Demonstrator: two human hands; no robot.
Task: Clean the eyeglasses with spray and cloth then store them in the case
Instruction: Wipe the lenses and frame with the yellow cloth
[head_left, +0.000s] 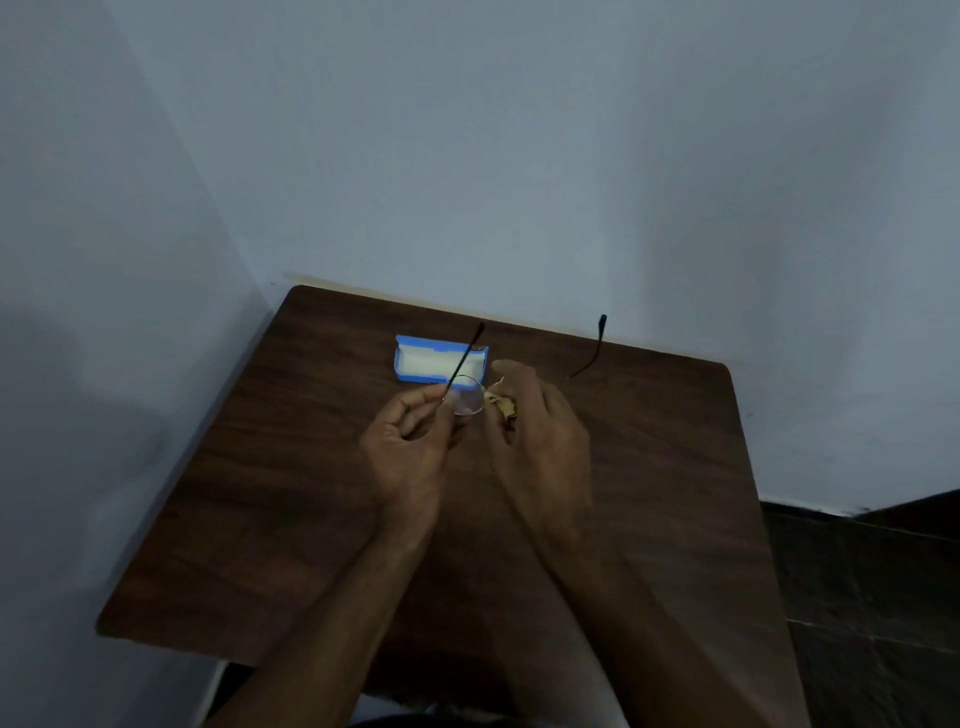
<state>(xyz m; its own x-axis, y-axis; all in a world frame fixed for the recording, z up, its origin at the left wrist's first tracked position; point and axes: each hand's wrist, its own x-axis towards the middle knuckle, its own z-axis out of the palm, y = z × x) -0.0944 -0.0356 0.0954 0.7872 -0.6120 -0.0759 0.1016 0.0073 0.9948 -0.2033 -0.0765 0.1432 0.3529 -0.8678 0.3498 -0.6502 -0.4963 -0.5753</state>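
Currently | left hand (410, 447) pinches the eyeglasses (467, 397) by the hinge, clear lens just past its fingertips | right hand (540, 431) grips a yellowish cloth (500, 406) beside that lens | judged light, thin, fragile, slippery glass: hold rim or hinge, gently | open blue case (421, 364) just beyond both hands on the dark table (291, 493), nothing in between

Plain room corner — wooden table (311, 519), bare walls (519, 156).
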